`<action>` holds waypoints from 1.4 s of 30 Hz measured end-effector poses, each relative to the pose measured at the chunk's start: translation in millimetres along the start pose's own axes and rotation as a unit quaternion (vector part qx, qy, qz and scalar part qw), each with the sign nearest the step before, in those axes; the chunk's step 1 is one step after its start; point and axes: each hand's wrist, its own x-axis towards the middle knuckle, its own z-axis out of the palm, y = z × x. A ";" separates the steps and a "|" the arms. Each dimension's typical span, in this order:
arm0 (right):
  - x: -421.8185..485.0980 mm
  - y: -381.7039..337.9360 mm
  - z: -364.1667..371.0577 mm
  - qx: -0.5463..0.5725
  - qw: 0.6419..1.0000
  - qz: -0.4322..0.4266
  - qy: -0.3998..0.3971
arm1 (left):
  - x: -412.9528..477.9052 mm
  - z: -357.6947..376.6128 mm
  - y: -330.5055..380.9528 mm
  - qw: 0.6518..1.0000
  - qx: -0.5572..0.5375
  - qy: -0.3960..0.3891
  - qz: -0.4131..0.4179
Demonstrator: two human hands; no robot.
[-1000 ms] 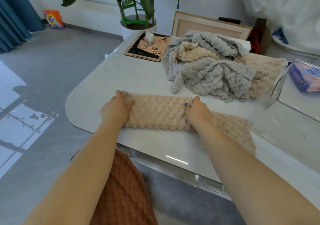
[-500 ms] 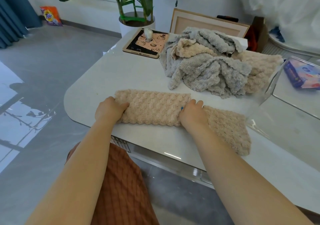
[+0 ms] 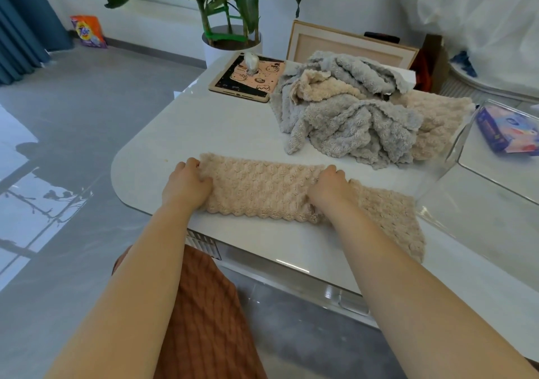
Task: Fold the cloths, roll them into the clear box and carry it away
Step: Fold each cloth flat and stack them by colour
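On the table [image 3: 204, 133], left hand [image 3: 186, 187] and right hand [image 3: 329, 187] grip the beige cloth [image 3: 262, 192].

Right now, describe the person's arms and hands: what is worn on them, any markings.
The left arm and right arm are bare up to the frame's edge: no sleeves, gloves, watch or bracelet. The left hand and right hand show no rings; the nails do not show. Below them lies a rust-brown ribbed garment.

Left hand [image 3: 186, 187] and right hand [image 3: 329, 190] have drawn back across the beige cloth [image 3: 262, 192], fingers [image 3: 204, 179] curling into it.
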 end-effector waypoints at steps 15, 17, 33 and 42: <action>2.1 18.3 17.8 0.061 0.974 -0.158 0.150 | 10.9 -0.9 18.4 0.969 -0.122 0.174 0.126; 2.1 17.6 18.8 0.032 0.981 -0.146 0.127 | 11.6 1.1 18.9 0.974 -0.120 0.152 0.118; -28.7 8.2 4.8 0.116 0.992 -0.010 -0.041 | -9.6 -1.5 5.9 0.992 -0.069 -0.019 -0.106; -45.0 27.2 7.0 0.161 0.982 -0.095 -0.028 | -23.8 -5.9 -2.4 0.981 -0.150 -0.067 -0.107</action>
